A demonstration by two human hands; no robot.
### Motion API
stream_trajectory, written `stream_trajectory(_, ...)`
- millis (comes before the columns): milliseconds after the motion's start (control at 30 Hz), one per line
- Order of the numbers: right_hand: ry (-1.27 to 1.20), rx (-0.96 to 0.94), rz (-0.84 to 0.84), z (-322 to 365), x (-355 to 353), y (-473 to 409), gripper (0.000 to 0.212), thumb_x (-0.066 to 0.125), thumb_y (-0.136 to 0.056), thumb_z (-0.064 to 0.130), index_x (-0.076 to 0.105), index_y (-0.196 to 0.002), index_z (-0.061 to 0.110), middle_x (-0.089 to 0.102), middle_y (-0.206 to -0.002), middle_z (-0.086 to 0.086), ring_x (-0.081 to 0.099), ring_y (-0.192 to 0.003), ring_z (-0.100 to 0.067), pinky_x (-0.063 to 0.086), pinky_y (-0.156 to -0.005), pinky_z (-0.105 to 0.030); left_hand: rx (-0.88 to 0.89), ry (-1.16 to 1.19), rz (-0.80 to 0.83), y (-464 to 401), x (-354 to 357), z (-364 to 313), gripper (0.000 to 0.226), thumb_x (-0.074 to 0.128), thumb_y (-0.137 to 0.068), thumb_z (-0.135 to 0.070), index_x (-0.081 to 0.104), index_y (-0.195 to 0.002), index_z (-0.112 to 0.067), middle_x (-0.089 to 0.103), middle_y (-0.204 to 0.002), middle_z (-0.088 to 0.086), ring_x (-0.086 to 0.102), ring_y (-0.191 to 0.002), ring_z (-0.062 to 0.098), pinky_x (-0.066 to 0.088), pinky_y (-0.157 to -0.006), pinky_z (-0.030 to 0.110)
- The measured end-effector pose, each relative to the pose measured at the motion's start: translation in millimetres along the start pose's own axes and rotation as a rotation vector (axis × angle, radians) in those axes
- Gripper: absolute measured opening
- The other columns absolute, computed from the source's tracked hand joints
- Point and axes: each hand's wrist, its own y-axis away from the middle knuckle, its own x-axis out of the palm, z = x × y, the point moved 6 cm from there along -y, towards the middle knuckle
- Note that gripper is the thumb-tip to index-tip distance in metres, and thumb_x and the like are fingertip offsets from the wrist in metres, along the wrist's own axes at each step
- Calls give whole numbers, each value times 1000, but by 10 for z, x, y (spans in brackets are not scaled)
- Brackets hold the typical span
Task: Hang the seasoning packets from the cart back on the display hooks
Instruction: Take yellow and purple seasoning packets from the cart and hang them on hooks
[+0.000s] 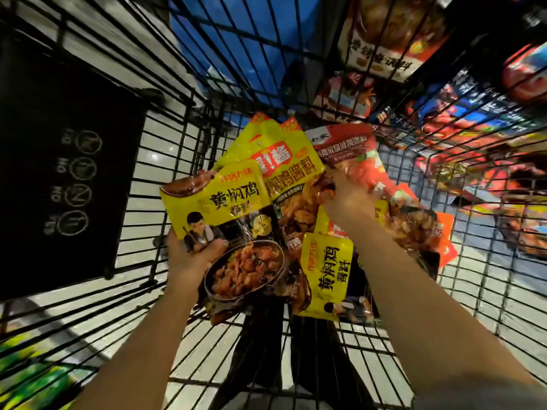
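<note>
Black wire shopping cart (165,161): holds yellow and red plastic seasoning packets (325,279); left hand (189,255), fingers curled, grips a yellow packet with a stew picture (225,220); right hand (347,199), fingers clenched, grasps a red packet (349,155).

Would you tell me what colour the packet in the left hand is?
Mostly yellow, with a dark bowl of braised chicken pictured; the seasoning packet in the left hand shows best in the head view.

Shop aisle, likely a supermarket. A black wire cart (165,161) stood on pale floor tiles (154,155). Packaged goods (461,113) lined shelving beyond the cart's right edge.
</note>
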Motion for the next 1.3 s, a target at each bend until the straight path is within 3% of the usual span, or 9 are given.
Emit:
stream_trajectory(233,150,52,-23,-727,-285,181,33,52,-99,27,53,-132,23,63,-121,-16,54,-113,-36,37,-99,-46,38,53,136,5,364,-233,76,66,-82,16,40,-143,-21,58,-129,1,65,-107,21,54,-62,13)
stream_trajectory(333,80,19,-228,-874,-461,242,26,51,-98,14,55,-122,5,59,-115,-24,56,-103,-42,42,-80,-46,90,23,202,-29,668,-392,94,78,-76,5,31,-152,-26,44,-144,-6,49,-127,15,52,-97,35)
stream_trajectory(433,120,-45,-180,-927,-422,360,37,64,-91,20,55,-125,7,57,-124,-20,55,-114,-41,43,-88,-47,129,-67,170,-64,803,-495,101,84,-73,-9,26,-154,-27,33,-154,-5,37,-138,18,34,-114,45)
stream_trajectory(533,322,-154,80,-948,-2,631,57,63,-91,39,45,-141,19,50,-140,-8,47,-128,-34,32,-107,-46,154,-140,189,-72,852,-513,93,73,-85,-3,17,-157,-23,27,-153,-10,27,-136,7,28,-104,20)
stream_trajectory(633,380,-143,98,-1037,191,809,65,58,-93,39,30,-150,24,41,-147,-5,30,-141,-32,13,-119,-49,188,-180,221,-52,821,-509,96,69,-88,-2,9,-157,-31,14,-162,-8,20,-142,9,28,-100,22)
stream_trajectory(733,416,-153,152,-1055,137,824,59,54,-96,35,31,-150,27,37,-151,-6,38,-136,-32,33,-110,-44,170,-168,240,-8,811,-464,95,67,-88,1,9,-156,-32,15,-161,-8,24,-131,4,29,-98,20)
stream_trajectory(1100,-58,-31,-77,-1368,-1072,1189,35,69,-90,17,64,-124,24,71,-113,-5,64,-108,-27,48,-89,-39,294,-364,235,85,893,-481,102,79,-82,-16,12,-157,-26,17,-164,-3,18,-148,16,19,-108,23)
stream_trajectory(1200,-484,-70,-162,-1177,-1382,1314,26,70,-86,2,65,-102,22,68,-81,23,61,-80,10,44,-77,-11,237,-285,295,172,978,-449,99,77,-83,-14,12,-157,-31,15,-164,-7,20,-144,9,24,-115,31)
stream_trajectory(1300,-820,-100,-171,-905,-1425,1344,31,64,-85,-7,61,-91,23,68,-73,29,60,-71,15,43,-71,-4,205,-199,332,232,1012,-431,89,68,-90,-10,14,-156,-36,15,-163,-9,24,-143,10,33,-114,40)
